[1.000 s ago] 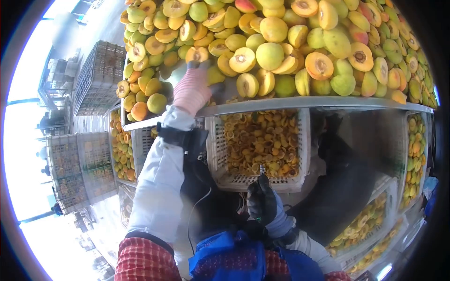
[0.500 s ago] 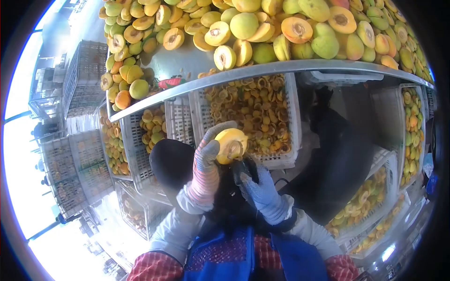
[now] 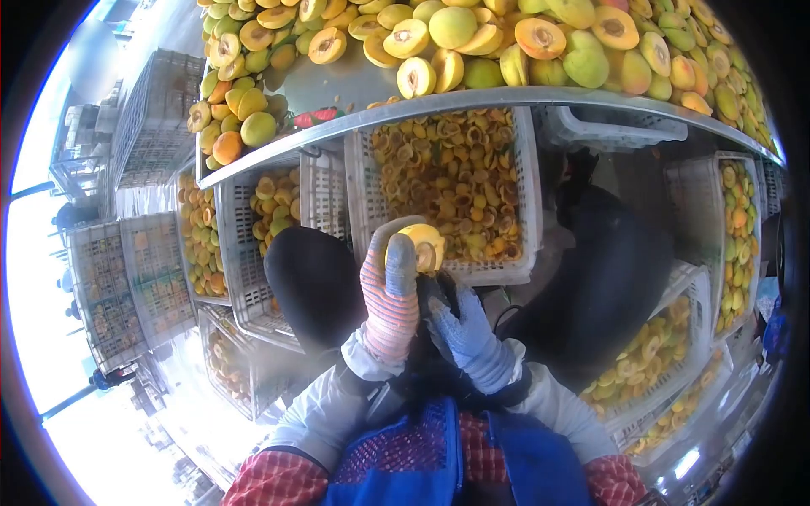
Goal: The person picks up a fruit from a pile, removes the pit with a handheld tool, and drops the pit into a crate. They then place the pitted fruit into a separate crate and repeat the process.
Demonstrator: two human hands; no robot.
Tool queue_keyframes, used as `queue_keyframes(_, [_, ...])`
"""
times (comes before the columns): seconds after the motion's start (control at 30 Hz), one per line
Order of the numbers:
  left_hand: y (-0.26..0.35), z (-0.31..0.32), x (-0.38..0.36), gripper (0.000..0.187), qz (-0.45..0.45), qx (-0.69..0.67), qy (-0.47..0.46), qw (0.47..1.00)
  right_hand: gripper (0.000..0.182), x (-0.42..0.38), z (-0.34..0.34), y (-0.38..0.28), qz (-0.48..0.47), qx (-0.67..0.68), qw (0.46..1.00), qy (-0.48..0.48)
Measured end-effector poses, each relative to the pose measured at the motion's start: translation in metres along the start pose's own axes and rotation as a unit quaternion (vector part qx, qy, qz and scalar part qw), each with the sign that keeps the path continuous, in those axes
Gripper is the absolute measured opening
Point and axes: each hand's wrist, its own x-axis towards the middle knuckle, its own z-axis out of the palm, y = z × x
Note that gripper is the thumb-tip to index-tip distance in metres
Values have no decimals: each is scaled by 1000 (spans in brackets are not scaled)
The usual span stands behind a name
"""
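My left hand (image 3: 390, 282), in a striped knit glove with grey fingertips, is closed around a yellow peach half (image 3: 428, 246). The fruit's cut face, with its hollow, points to the right. Just below it, my right hand (image 3: 474, 337), in a bluish-grey glove, grips a dark handheld tool (image 3: 439, 297) whose upper end is right at the fruit's lower edge. Most of the tool is hidden by the fingers and the dark clothing behind. Beyond both hands stands a white crate (image 3: 533, 211) filled with small yellow-brown fruit scraps (image 3: 451, 181).
A metal-edged table (image 3: 506, 97) across the top bears many halved and whole peaches (image 3: 586, 63). A red object (image 3: 314, 117) lies near its rim. Fruit crates stand left (image 3: 245, 278) and right (image 3: 713, 244). My knees (image 3: 312, 282) flank the hands; stacked crates (image 3: 156, 118) rise at far left.
My left hand has turned, so its fingers now cover more of the peach half and the cut face points further right. The tool stays at the fruit's lower edge. The view has shifted slightly.
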Motion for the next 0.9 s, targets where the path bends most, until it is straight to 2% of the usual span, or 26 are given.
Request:
queue_keyframes(0.1, [2,-1,-1,44,-28,-6,-8,1000,30,-6,-5,4,42,94,994,-30])
queue_keyframes(0.2, [2,-3,2,44,-65,-20,-48,997,26,-12,-6,1,132,215,967,-23])
queue_keyframes(0.3, [8,-8,9,41,-114,-27,-105,987,26,-16,-4,-5,131,229,964,-16])
queue_keyframes(0.47, [6,-15,15,42,-137,23,-155,978,28,-20,-10,9,124,290,947,-57])
queue_keyframes(0.63, [0,-20,16,39,-172,38,-175,969,23,-20,-8,36,130,234,963,-27])
queue_keyframes(0.7, [-3,-29,21,37,-201,72,-206,955,20,-14,-13,37,115,244,960,-81])
queue_keyframes(0.8, [-8,-35,20,47,-184,60,-207,959,26,-13,-20,-10,203,303,910,-195])
queue_keyframes(0.9, [-11,-36,18,47,-153,36,-208,965,36,-14,-15,-14,295,432,823,-223])
